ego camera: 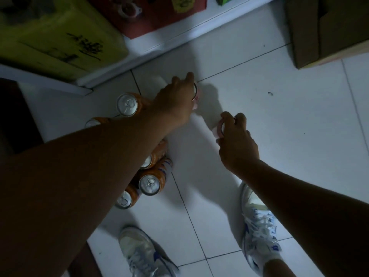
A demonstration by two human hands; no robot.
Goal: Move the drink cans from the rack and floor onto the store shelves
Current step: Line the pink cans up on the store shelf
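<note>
We have each hand on a can of its own, fingers curled down from above. Our left hand [175, 96] grips the rim of the far pale can [196, 94], and our right hand [237, 140] grips the near pale can [218, 129], the two cans near each other on the white tiled floor [289, 116]. Both look upright, long axis pointing up toward us, though the hands hide most of them and we cannot tell whether either is clear of the tile. That upright axis is what we judge the lift turns on: straight up, then forward to the shelf base [179, 37] just beyond the left hand. The orange cans [149, 184] stand upright beneath our left forearm, so that arm is nearer them.
</note>
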